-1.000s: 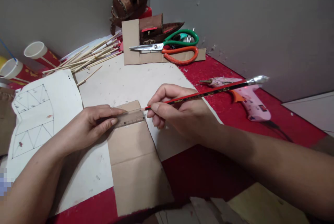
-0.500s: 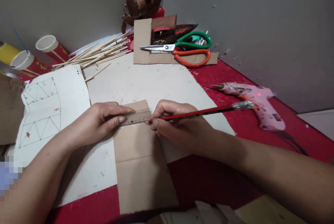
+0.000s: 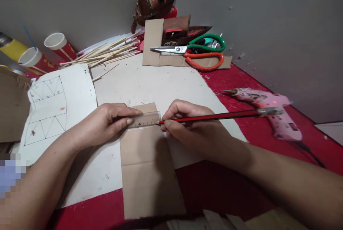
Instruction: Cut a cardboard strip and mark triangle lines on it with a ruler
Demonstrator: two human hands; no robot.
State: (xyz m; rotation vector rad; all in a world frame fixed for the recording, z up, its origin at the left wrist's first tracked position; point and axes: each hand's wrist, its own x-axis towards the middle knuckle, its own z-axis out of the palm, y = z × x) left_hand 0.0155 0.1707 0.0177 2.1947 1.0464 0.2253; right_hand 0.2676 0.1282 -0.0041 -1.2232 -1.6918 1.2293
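Note:
A clear ruler [image 3: 144, 119] lies across the upper part of a brown cardboard strip [image 3: 146, 183]. My left hand [image 3: 109, 121] grips the ruler's left end, thumb and fingers pressing it against the cardboard. In my right hand [image 3: 187, 122] is a red and black pencil [image 3: 214, 116], pinched close to its point. That point touches or nearly touches the ruler's lower edge near its right end; I cannot tell which. Under the strip is a large white sheet [image 3: 166, 83], and a paper with drawn truss lines [image 3: 77, 94] is to the left of my left hand.
Scissors [image 3: 182, 49] with green and orange handles rest on an L-shaped cardboard piece [image 3: 152, 40]. A pink glue gun [image 3: 284, 115] lies at the right, its cord trailing. Wooden sticks [image 3: 107, 56], paper cups [image 3: 57, 44] and brown model boats [image 3: 177, 26] are at the back.
The whole view has shifted, so most things appear a little farther right. The pencil lies closer to level, its tip still by the ruler's edge. Both holds are unchanged.

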